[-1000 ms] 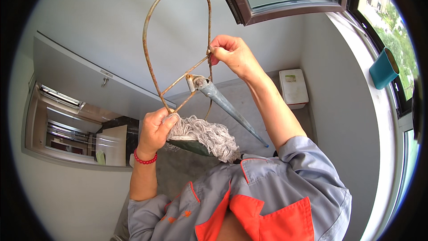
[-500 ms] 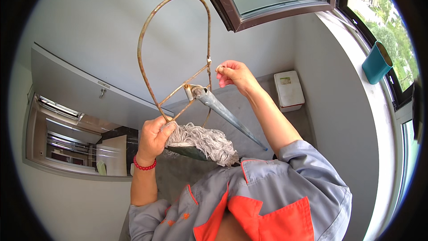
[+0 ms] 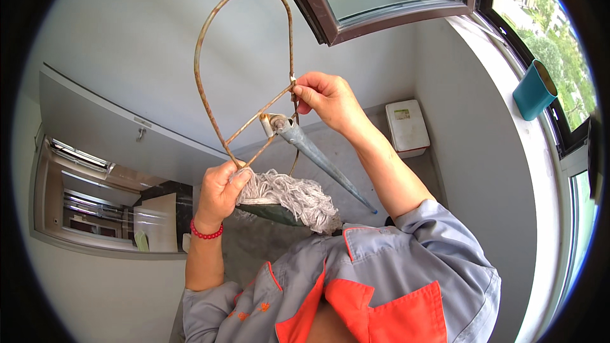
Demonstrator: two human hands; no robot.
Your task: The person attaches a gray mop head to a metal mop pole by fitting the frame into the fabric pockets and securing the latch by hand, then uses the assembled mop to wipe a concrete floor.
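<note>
A rusty wire mop frame [image 3: 290, 38] stands up in a long loop in front of me, with a bracket and a grey metal pole [image 3: 321, 160] slanting from it toward my body. Over its lower end sits a mop cover [image 3: 289, 197] of greyish-white strings with a dark green cloth backing. My left hand [image 3: 219, 195] is closed round the lower left of the frame and the edge of the cover. At the frame's right side, thumb and fingers of my right hand [image 3: 329, 103] pinch the rod by a small whitish piece where the crossbar meets it.
An open brown-framed window [image 3: 400, 25] juts in above the frame. On the sill to the right stands a teal container [image 3: 535, 95]. A white lidded box [image 3: 406, 127] is on the floor by the wall. A grey door [image 3: 114, 111] lies to the left.
My right hand has moved left from beside the frame and now pinches its side rod. The frame and pole have shifted slightly left; my left hand keeps its grip.
</note>
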